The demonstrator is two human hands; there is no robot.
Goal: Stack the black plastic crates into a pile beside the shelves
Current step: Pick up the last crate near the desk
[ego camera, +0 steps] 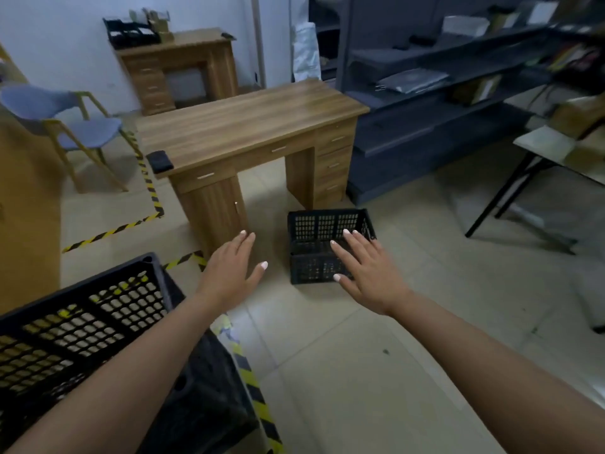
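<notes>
A black perforated plastic crate (314, 224) stands upright on the tiled floor, just in front of the wooden desk and left of the grey shelves (435, 93). A larger-looking black crate (82, 319) fills the lower left, close to me. My left hand (229, 273) is stretched forward with fingers apart, holding nothing, left of the far crate. My right hand (370, 273) is open too, its fingers in front of that crate's near wall; I cannot tell whether it touches it.
A wooden desk (248, 126) stands ahead, with a second desk (183, 67) against the back wall carrying more black crates (131, 34). A blue chair (62, 122) is at left. Yellow-black tape (150, 188) marks the floor. A folding table (550, 149) is at right.
</notes>
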